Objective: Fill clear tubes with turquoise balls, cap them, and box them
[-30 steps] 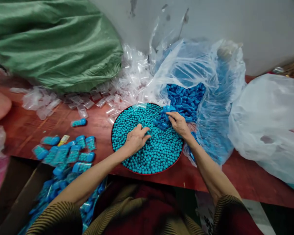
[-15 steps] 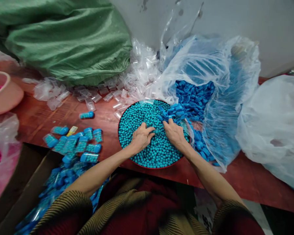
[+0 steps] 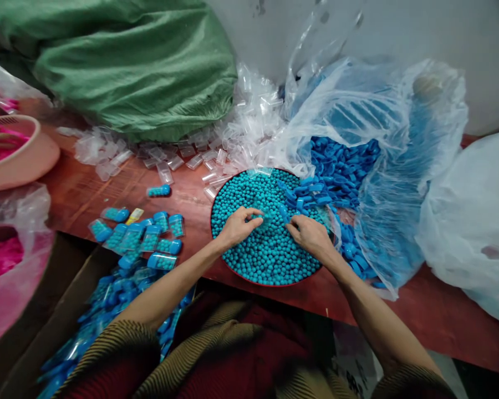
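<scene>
A round red-rimmed container (image 3: pixel 274 260) full of small turquoise balls stands on the reddish table (image 3: pixel 199 213). Over its left half is my left hand (image 3: pixel 242 226), thumb and fingers closed around something clear that I cannot fully make out. My right hand (image 3: pixel 310 233) is above the right half, its fingertips pinched at the lower end of a blue cap (image 3: pixel 283 212). More blue caps (image 3: pixel 311 194) lie on the balls at the container's upper right, beside a larger heap of caps (image 3: pixel 343 166) in a clear plastic bag (image 3: pixel 391 194).
Clear empty tubes (image 3: pixel 249 127) are piled behind the container. Filled blue-capped tubes (image 3: pixel 149 238) lie at the left, with more below the table edge. A green sack (image 3: pixel 137 66), a pink basket (image 3: pixel 37 147) and a white bag (image 3: pixel 474 210) surround the work area.
My right hand has drawn back from the caps toward the body, and its fingers have closed. My left hand's thumb and fingers have come closer together. The view has shifted slightly left.
</scene>
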A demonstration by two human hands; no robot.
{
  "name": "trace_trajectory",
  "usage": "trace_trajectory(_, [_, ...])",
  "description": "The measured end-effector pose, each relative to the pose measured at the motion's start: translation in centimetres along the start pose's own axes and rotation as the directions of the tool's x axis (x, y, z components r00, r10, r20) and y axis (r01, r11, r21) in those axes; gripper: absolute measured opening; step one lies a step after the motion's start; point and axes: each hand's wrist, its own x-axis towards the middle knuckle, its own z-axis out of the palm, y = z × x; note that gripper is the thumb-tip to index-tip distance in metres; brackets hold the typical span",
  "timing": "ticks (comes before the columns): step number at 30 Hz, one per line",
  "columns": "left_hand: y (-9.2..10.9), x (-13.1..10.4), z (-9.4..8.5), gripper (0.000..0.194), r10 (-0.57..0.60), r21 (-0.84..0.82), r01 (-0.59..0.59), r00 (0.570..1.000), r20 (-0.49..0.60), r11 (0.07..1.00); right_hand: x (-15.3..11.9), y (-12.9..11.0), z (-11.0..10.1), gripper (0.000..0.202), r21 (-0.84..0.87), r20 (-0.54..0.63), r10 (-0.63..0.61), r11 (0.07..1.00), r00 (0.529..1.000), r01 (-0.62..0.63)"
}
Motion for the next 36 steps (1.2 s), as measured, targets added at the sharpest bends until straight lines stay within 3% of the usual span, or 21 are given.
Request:
trace_trajectory(3, [-0.3, 0.3, -0.6, 0.018, -0.015, -0.269, 0.029, 0.999, 0.052, 0.963, -0.5, 0.7, -0.2, 0.022, 0.254, 0.042, -0.117, 0.962, 0.992, 0.102])
trace_trajectory(6, [-0.2, 0.1, -0.9, 0.029, -0.027, -0.544, 0.113, 0.986, 0.165, 0.832, -0.6, 1.5, -0.5, 0.023, 0.437, -0.027, -0.185, 0.882, 0.982, 0.178])
trace_trajectory(12, [0.1, -1.3, -1.0, 0.051, -0.004, -0.787, 0.271, 0.946, 0.323, 0.555, -0.6, 2.0, -0.1, 0.016, 0.399, -0.105, -0.185, 0.892, 0.977, 0.212])
trace_trajectory(15, [-0.1, -1.9, -0.9, 0.050, 0.001, -0.806, 0.329, 0.926, 0.379, 0.493, -0.8, 1.8, -0.2, 0.019, 0.317, -0.208, -0.124, 0.930, 0.970, 0.187])
trace_trajectory(18, [-0.4, -2.4, -0.5, 0.051, -0.014, -0.795, 0.318, 0.931, 0.364, 0.516, -0.5, 1.2, -0.2, 0.028, 0.135, -0.181, -0.077, 0.986, 0.980, 0.102])
trace_trajectory(21, [-0.8, -2.7, 0.0, 0.050, -0.033, -0.748, 0.290, 0.941, 0.338, 0.597, 0.0, 0.2, 0.3, 0.028, -0.059, -0.114, -0.093, 0.994, 0.989, 0.086])
trace_trajectory(26, [-0.6, -3.0, 0.7, 0.041, -0.076, -0.630, 0.232, 0.961, 0.264, 0.741, -0.4, -0.4, 1.1, 0.042, -0.133, -0.217, -0.042, 0.991, 0.975, 0.013])
trace_trajectory(29, [-0.5, -3.0, 0.8, 0.036, -0.092, -0.605, 0.222, 0.967, 0.239, 0.764, -1.1, 0.1, 0.2, 0.037, -0.060, -0.133, -0.106, 0.993, 0.985, 0.099])
trace_trajectory(31, [-0.5, -2.9, 0.8, 0.035, -0.074, -0.613, 0.221, 0.964, 0.257, 0.759, -1.2, 0.8, -0.6, 0.035, -0.029, -0.152, -0.147, 0.989, 0.978, 0.144])
trace_trajectory(34, [-0.7, -2.9, 0.6, 0.032, -0.047, -0.622, 0.217, 0.959, 0.279, 0.753, -0.5, 1.5, -1.3, 0.039, -0.135, -0.206, -0.256, 0.963, 0.945, 0.231])
trace_trajectory(36, [-0.7, -3.0, 0.5, 0.031, -0.043, -0.612, 0.223, 0.955, 0.295, 0.759, 0.3, 1.5, -1.0, 0.039, -0.206, -0.144, -0.346, 0.927, 0.927, 0.314])
